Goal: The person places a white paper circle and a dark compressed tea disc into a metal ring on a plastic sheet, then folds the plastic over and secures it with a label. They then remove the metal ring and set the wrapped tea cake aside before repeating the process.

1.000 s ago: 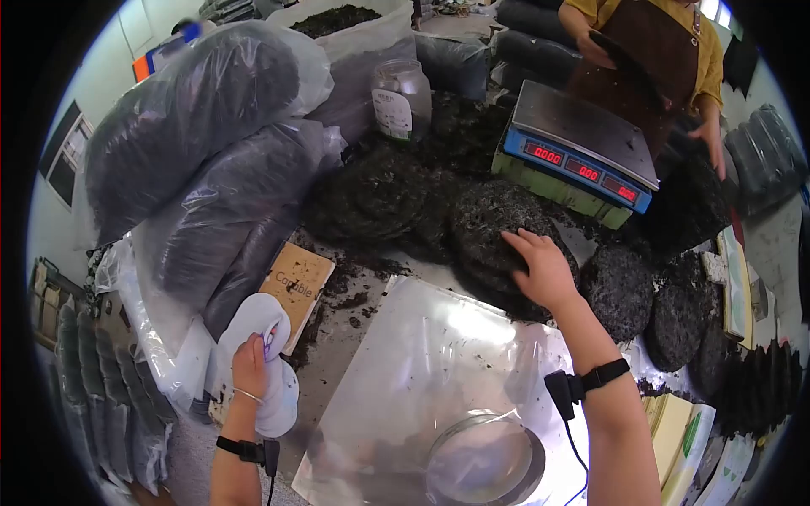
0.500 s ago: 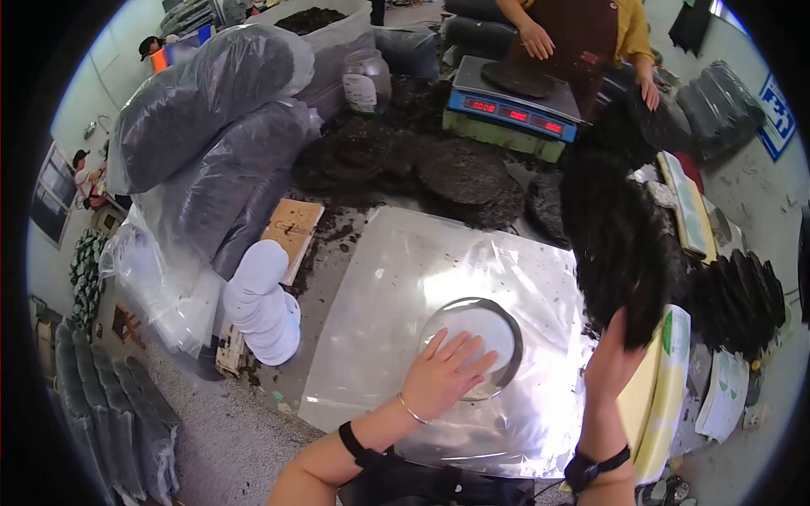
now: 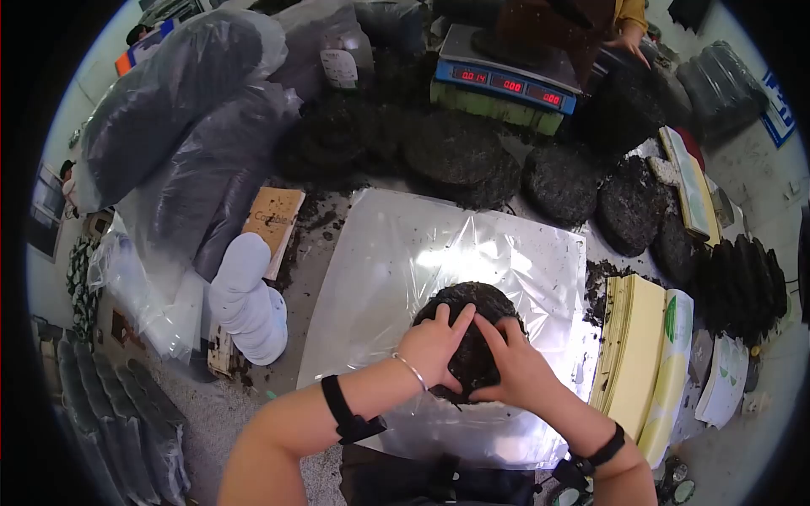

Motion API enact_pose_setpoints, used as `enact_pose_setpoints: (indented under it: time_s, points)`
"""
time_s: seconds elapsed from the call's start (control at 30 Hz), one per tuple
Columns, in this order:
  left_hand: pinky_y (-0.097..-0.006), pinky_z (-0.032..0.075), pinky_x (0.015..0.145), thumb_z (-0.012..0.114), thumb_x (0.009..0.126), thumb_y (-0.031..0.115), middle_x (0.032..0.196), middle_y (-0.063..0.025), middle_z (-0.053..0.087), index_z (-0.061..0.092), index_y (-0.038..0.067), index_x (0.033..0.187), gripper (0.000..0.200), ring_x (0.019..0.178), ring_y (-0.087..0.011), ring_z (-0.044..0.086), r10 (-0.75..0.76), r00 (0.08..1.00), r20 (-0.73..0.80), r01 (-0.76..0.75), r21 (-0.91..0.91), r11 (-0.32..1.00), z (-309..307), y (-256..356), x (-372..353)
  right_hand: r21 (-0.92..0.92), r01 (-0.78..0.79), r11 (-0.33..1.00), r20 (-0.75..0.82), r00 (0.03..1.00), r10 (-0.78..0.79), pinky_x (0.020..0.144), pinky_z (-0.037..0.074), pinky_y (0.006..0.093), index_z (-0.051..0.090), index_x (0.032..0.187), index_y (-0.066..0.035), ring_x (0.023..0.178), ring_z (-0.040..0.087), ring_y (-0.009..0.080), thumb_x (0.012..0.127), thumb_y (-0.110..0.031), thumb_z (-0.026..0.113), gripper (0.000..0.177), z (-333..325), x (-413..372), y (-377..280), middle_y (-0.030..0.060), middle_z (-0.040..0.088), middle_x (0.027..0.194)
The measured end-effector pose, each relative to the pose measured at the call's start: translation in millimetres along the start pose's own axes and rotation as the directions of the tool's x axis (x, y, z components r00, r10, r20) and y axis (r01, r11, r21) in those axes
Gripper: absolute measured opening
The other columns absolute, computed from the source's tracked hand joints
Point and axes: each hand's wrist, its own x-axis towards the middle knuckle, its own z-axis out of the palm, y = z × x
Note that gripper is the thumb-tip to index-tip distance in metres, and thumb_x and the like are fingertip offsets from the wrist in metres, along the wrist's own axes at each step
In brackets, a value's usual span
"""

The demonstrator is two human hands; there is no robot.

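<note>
Hands, left (image 3: 434,344) and right (image 3: 516,364), flat on dark cake (image 3: 472,302) atop plastic sheet (image 3: 396,244)

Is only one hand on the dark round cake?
No: the left hand and the right hand both rest on the dark round cake atop the clear plastic sheet.

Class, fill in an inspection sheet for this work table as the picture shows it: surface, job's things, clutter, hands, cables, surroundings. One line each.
Surface: clear plastic sheet spread flat, strewn with dark crumbs.
Job's things: dark round cake on the sheet.
Clutter: more cakes, white paper discs, cardboard, yellow paper stack.
Hands: left hand and right hand lie flat on the cake, fingers spread.
Cables: nothing seen.
Surroundings: scale, filled bags, a co-worker's hand.
</note>
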Motion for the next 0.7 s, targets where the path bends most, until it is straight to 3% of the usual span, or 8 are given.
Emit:
enact_pose_setpoints:
  time_s: [0.1,0.23,0.3,0.4,0.47,0.53,0.63,0.7]
  points:
    - [-0.0426,0.061,0.081,0.102,0.051,0.032,0.128,-0.0220,0.051,0.028,0.011,0.157,0.130,0.098,-0.0372,0.069,-0.151,0.977,0.147,0.152,0.006,0.988,31,-4,25,-0.226,-0.141,0.964,0.145,0.974,0.177,0.078,0.061,0.0471,0.035,0.146,-0.001,0.100,0.068,0.0421,0.054,-0.034,0.099,0.117,38,50,18,0.0245,0.047,0.127]
    - [-0.0433,0.062,0.079,0.098,0.059,0.028,0.128,-0.0240,0.053,0.026,0.007,0.157,0.123,0.100,-0.0384,0.070,-0.140,0.978,0.153,0.144,-0.017,0.989,35,-7,27,-0.152,-0.168,0.974,0.056,0.982,0.178,0.078,0.062,0.0470,0.036,0.143,-0.001,0.096,0.070,0.0413,0.056,-0.031,0.099,0.111,51,52,22,0.0276,0.047,0.131]
    - [-0.0467,0.061,0.077,0.091,0.071,0.034,0.127,-0.0235,0.053,0.036,0.005,0.152,0.102,0.094,-0.0400,0.071,-0.095,0.987,0.131,0.118,-0.181,0.976,24,-10,19,-0.045,-0.124,0.991,0.198,0.972,0.131,0.077,0.061,0.0436,0.046,0.139,-0.002,0.095,0.070,0.0399,0.064,-0.025,0.095,0.092,12,55,16,0.0259,0.051,0.132]
    - [-0.0448,0.058,0.081,0.085,0.079,0.032,0.123,-0.0173,0.058,0.053,0.004,0.143,0.076,0.095,-0.0358,0.069,0.083,0.975,-0.208,-0.155,-0.355,0.922,10,-28,19,-0.028,0.096,0.995,-0.160,0.982,-0.099,0.079,0.059,0.0444,0.059,0.129,-0.007,0.102,0.068,0.0384,0.076,-0.017,0.085,0.060,-59,114,41,0.0154,0.058,0.129]
    - [-0.0429,0.056,0.087,0.082,0.084,0.029,0.118,-0.0111,0.063,0.066,0.005,0.128,0.053,0.098,-0.0311,0.065,0.168,0.780,-0.602,-0.359,-0.211,0.909,1,-40,27,-0.291,0.131,0.948,-0.482,0.836,-0.263,0.097,0.053,0.0431,0.058,0.136,-0.012,0.126,0.057,0.0376,0.075,-0.018,0.084,0.067,-104,196,46,0.0156,0.056,0.138]
    - [-0.0424,0.055,0.089,0.081,0.084,0.029,0.117,-0.0107,0.064,0.068,0.005,0.126,0.050,0.101,-0.0295,0.064,0.174,0.802,-0.572,-0.343,-0.203,0.917,9,-43,31,-0.424,0.141,0.895,-0.477,0.805,-0.353,0.115,0.039,0.0496,0.048,0.150,-0.015,0.140,0.042,0.0401,0.076,-0.026,0.086,0.085,-101,269,69,0.0201,0.046,0.150]
    - [-0.0411,0.053,0.095,0.081,0.085,0.030,0.119,-0.0085,0.065,0.070,0.007,0.123,0.046,0.110,-0.0266,0.061,0.186,0.824,-0.535,-0.322,-0.174,0.930,6,-45,35,-0.553,0.165,0.816,-0.261,0.897,-0.358,0.114,0.041,0.0505,0.049,0.151,-0.017,0.137,0.050,0.0412,0.091,-0.036,0.073,0.067,-88,328,97,0.0205,0.053,0.147]
    - [-0.0404,0.052,0.098,0.081,0.085,0.031,0.121,-0.0062,0.065,0.071,0.009,0.122,0.044,0.113,-0.0257,0.060,0.162,0.841,-0.516,-0.285,-0.168,0.944,2,-40,30,-0.442,0.213,0.871,-0.352,0.852,-0.387,0.110,0.044,0.0504,0.054,0.148,-0.017,0.131,0.058,0.0401,0.097,-0.031,0.065,0.054,-95,329,97,0.0194,0.060,0.142]
